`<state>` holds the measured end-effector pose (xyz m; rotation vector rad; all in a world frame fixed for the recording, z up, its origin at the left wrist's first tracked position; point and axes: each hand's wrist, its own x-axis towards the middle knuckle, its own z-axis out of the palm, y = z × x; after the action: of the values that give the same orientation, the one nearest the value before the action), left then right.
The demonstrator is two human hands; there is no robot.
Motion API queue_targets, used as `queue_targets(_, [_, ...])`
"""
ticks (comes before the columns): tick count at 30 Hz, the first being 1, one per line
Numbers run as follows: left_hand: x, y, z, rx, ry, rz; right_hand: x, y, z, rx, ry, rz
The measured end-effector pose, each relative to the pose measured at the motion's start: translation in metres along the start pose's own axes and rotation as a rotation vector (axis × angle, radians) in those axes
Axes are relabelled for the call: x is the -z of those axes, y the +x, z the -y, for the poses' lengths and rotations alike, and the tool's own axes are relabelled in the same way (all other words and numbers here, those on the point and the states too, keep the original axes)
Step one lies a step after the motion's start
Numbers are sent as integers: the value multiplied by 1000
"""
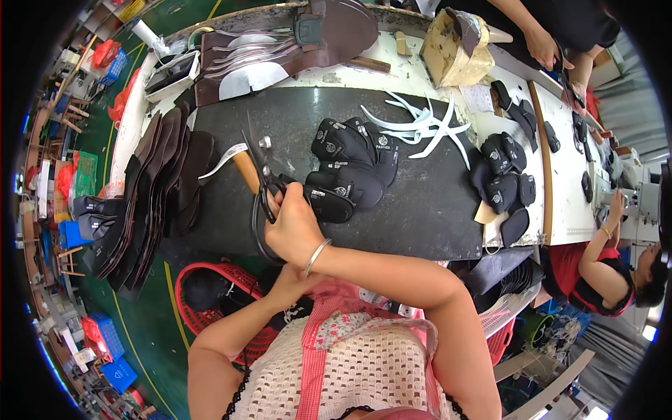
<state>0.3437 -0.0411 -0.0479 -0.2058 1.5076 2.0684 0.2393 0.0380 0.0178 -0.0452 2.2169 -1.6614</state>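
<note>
1. While our right hand is closed through the loops of the large black scissors, the blades point up and away from us over the dark mat on the bench.
2. The scissors' long axis runs nearly straight away from our body, leaning slightly left; the tips lie well past the knuckles, near a wooden-handled tool that lies just beside the blades.
3. Our left hand sits lower, below the bench edge and under the right wrist with its metal bangle; we cannot tell whether it is open or holding anything.
4. The black shoe-upper pieces lie in a small pile just to the right of the right hand, the nearest one touching or almost touching the fingers. So the right hand is much the nearer to them, and they lie across the scissors' line, not along it.
5. To the left, a fanned stack of dark sole-shaped pieces rests along the mat's edge; white curved strips lie beyond the pile.
6. A red basket stands below the bench beside our left forearm.
7. Other people's hands work at the far right.
</note>
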Motion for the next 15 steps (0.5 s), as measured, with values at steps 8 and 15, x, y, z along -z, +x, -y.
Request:
queue_targets(8, [23,-36,-10,-205,-341,-392,-41,-15,-25,47,165,-30])
queue_targets(15, [57,-34,-7,-201,67,-587,39,-54,-19,284,323,-93])
